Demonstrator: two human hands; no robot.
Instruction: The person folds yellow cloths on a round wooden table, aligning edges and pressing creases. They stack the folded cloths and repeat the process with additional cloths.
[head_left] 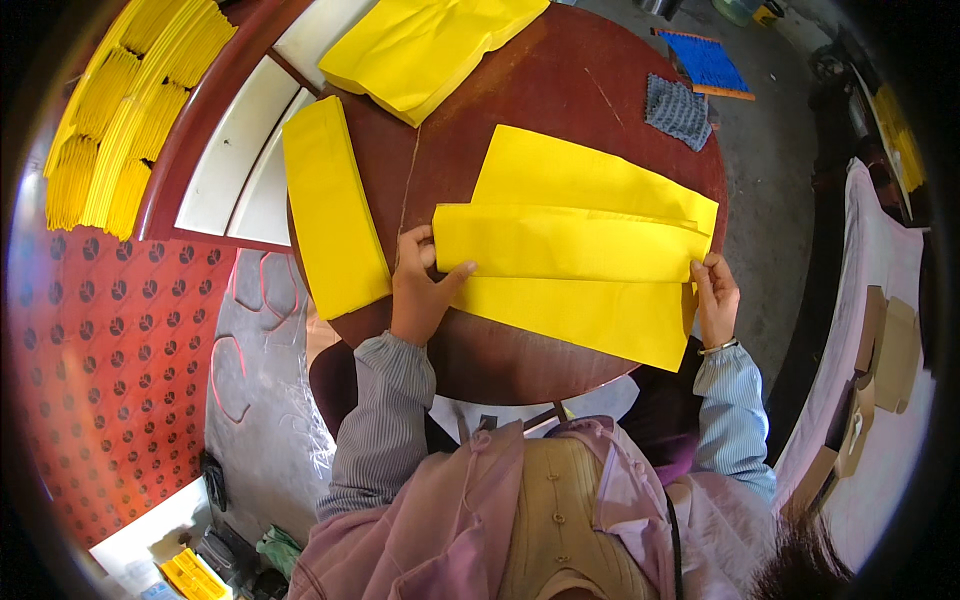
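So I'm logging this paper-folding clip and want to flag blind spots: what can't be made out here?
Head view only:
- Left hand: its fingers tuck under the folded yellow sheet, so the grip is unseen.
- Right hand: fingertips are hidden behind the sheet's right end.
- Yellow stack at the top: cut off by the picture's edge.
- Near rim of the round table: covered by the person's body.

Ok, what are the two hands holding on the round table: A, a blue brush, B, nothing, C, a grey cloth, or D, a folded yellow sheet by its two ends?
D: the left hand and right hand each grip one end of the folded yellow sheet on the table.
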